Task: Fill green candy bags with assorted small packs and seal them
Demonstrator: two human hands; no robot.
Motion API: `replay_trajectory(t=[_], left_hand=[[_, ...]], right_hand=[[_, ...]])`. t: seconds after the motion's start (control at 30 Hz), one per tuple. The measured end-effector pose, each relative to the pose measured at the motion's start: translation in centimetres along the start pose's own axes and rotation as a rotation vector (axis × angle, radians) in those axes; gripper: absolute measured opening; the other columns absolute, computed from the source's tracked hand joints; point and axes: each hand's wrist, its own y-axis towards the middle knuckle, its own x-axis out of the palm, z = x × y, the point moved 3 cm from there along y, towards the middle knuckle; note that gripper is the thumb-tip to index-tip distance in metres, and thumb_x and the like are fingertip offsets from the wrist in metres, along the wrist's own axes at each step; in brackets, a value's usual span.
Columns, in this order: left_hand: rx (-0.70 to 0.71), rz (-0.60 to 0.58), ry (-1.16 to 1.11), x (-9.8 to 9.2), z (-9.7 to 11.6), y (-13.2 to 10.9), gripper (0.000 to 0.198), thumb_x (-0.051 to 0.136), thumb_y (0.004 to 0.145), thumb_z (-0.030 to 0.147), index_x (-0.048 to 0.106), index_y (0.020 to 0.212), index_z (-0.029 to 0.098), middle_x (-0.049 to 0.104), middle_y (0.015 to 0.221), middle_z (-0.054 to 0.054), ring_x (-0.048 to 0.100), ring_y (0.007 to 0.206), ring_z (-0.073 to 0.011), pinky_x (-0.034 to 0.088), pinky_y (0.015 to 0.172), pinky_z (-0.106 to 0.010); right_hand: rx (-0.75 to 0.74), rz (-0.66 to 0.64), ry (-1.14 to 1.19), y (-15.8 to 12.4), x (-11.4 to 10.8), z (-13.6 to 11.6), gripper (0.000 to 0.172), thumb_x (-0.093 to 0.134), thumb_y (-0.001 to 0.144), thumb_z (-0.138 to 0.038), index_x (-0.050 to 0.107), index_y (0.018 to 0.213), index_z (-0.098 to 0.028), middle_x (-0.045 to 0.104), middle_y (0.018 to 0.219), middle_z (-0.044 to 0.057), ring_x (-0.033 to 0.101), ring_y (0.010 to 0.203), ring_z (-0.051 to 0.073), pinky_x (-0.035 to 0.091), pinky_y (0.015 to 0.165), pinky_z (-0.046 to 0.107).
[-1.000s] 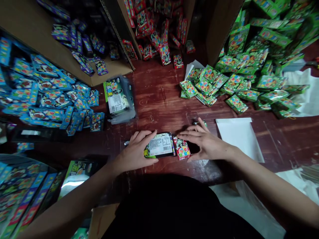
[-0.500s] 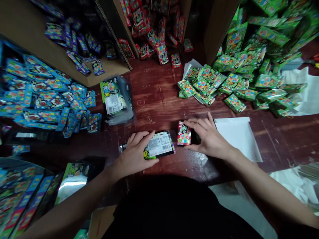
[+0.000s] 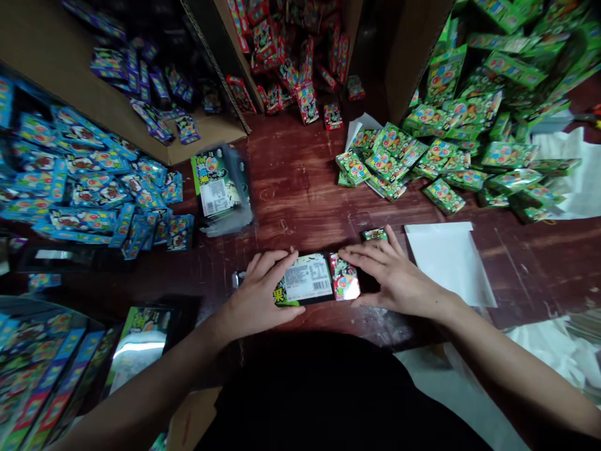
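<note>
My left hand (image 3: 258, 294) rests with curved fingers on the left end of a black and green packet (image 3: 305, 287) that lies label-up on the dark red table (image 3: 300, 188). My right hand (image 3: 392, 275) grips a small red box (image 3: 345, 283), whose left end touches the packet's right end. A small green box (image 3: 374, 234) lies just beyond my right fingers.
Blue boxes (image 3: 89, 188) are heaped at the left, purple boxes (image 3: 150, 94) in a cardboard carton, red boxes (image 3: 291, 62) at the back middle, green boxes (image 3: 469, 125) at the right. A stack of packets in clear film (image 3: 220, 188) lies left of centre. White paper (image 3: 451, 257) lies beside my right hand.
My right hand brought the red box back left and down against the packet's right end. A green box now shows beyond my right fingers. My left hand stayed on the packet.
</note>
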Motion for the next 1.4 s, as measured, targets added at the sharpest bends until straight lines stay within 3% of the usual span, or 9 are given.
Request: replay_trajectory(t=[0.33,0.47,0.53,0.6,0.67,0.8,0.93,1.1,1.4], left_hand=[[0.054,0.078,0.113,0.5,1.5,0.5,0.087,0.077,0.076,0.033,0.037,0.152,0.023,0.052,0.135,-0.013,0.047,0.121,-0.0353,0.041,0.106,-0.053],[0.007,0.097,0.127,1.3,0.6,0.4,0.087,0.077,0.077,0.038,0.036,0.153,0.022,0.051,0.137,-0.014,0.047,0.123,-0.0358,0.040,0.107,-0.054],[-0.010,0.082,0.150,1.5,-0.1,0.3,0.088,0.076,0.078,0.039,0.035,0.153,0.022,0.051,0.138,-0.014,0.048,0.122,-0.0350,0.040,0.107,-0.053],[-0.027,0.063,0.163,1.4,-0.7,0.3,0.089,0.077,0.077,0.040,0.036,0.153,0.022,0.052,0.137,-0.013,0.049,0.121,-0.0347,0.040,0.106,-0.053],[-0.047,0.051,0.157,1.3,-0.8,0.5,0.089,0.078,0.075,0.041,0.037,0.153,0.024,0.052,0.137,-0.012,0.049,0.121,-0.0352,0.040,0.105,-0.053],[-0.044,0.028,0.089,0.9,0.3,0.8,0.091,0.080,0.073,0.041,0.037,0.152,0.028,0.051,0.138,-0.010,0.048,0.124,-0.0348,0.040,0.107,-0.053],[-0.032,0.020,0.013,0.5,1.2,0.7,0.090,0.081,0.074,0.037,0.036,0.151,0.028,0.047,0.140,-0.010,0.046,0.129,-0.0328,0.042,0.109,-0.049],[-0.055,0.080,-0.015,-0.3,0.9,0.2,0.092,0.080,0.076,0.035,0.030,0.153,0.033,0.045,0.141,-0.008,0.047,0.129,-0.0309,0.039,0.114,-0.051],[0.002,0.106,0.025,0.1,1.7,0.7,0.094,0.081,0.076,0.036,0.029,0.154,0.034,0.047,0.140,-0.008,0.046,0.126,-0.0325,0.041,0.109,-0.051]], right_hand=[[-0.034,-0.007,-0.127,1.5,0.9,-0.9,0.088,0.072,0.087,-0.052,0.027,0.160,-0.032,0.056,0.150,0.008,0.048,0.134,0.035,-0.016,0.118,0.070],[-0.029,-0.010,-0.087,1.1,0.7,0.3,0.122,0.074,0.081,-0.061,-0.007,0.162,-0.020,0.036,0.162,0.016,0.025,0.152,0.036,-0.012,0.119,0.070],[0.023,-0.017,-0.106,0.1,-0.4,2.3,0.130,0.077,0.076,-0.063,-0.011,0.161,-0.018,0.021,0.167,0.019,0.014,0.155,0.039,-0.008,0.118,0.072],[0.081,-0.044,-0.138,-1.0,-1.7,4.6,0.120,0.077,0.079,-0.055,-0.001,0.163,-0.021,0.019,0.168,0.018,0.014,0.155,0.041,-0.006,0.117,0.074],[0.096,-0.065,-0.132,-1.6,-2.7,6.0,0.098,0.074,0.083,-0.047,0.019,0.161,-0.026,0.035,0.163,0.015,0.026,0.152,0.040,-0.007,0.116,0.075],[-0.023,-0.065,0.016,-0.3,-2.9,4.6,0.076,0.075,0.081,-0.049,0.046,0.148,-0.028,0.058,0.145,0.011,0.049,0.137,0.033,-0.006,0.121,0.069],[-0.133,-0.081,0.123,1.4,-2.6,2.0,0.078,0.077,0.079,-0.048,0.046,0.148,-0.028,0.059,0.142,0.010,0.053,0.133,0.029,-0.001,0.124,0.064],[-0.105,-0.005,0.137,1.2,-3.6,2.0,0.081,0.077,0.080,-0.045,0.043,0.151,-0.027,0.056,0.145,0.011,0.053,0.135,0.029,0.003,0.125,0.061],[-0.190,-0.104,0.001,2.8,-3.8,0.6,0.076,0.078,0.082,-0.036,0.048,0.149,-0.018,0.059,0.141,0.015,0.054,0.135,0.029,0.009,0.127,0.056]])
